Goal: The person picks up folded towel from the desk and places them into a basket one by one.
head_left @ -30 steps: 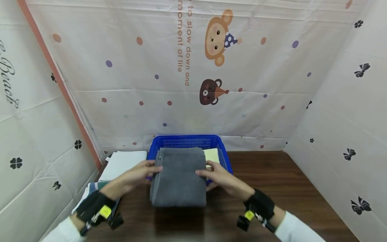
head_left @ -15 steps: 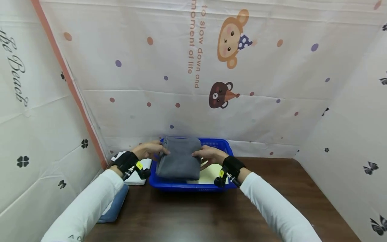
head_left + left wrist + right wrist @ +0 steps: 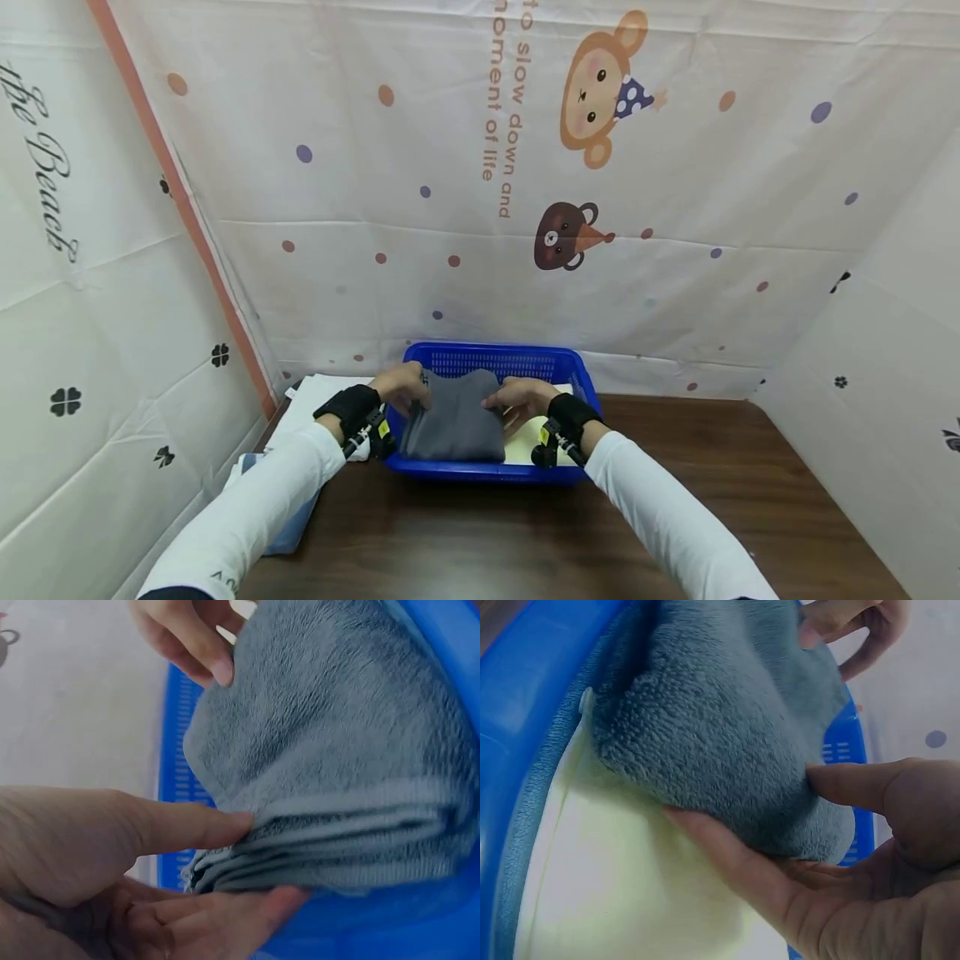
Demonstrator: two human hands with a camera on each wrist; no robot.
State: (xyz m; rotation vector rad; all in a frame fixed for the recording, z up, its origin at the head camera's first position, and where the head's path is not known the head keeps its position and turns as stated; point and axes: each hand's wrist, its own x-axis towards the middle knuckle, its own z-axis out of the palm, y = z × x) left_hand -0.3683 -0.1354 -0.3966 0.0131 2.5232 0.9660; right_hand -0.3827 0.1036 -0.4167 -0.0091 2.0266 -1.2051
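Note:
A folded grey towel sits low in the blue plastic basket, held from both sides. My left hand pinches its left edge, thumb on top and fingers beneath the folded layers. My right hand grips the right edge, thumb on top and fingers under the grey towel. A pale yellow cloth lies in the basket beneath the towel, also seen as a pale yellow cloth in the head view.
A white folded cloth and a blue cloth lie left of the basket on the dark wooden table. Printed fabric walls enclose the back and both sides.
Both hands have carried the grey towel from above the table's near part forward over the basket and lowered it onto the yellow cloth inside. The head view has shifted slightly.

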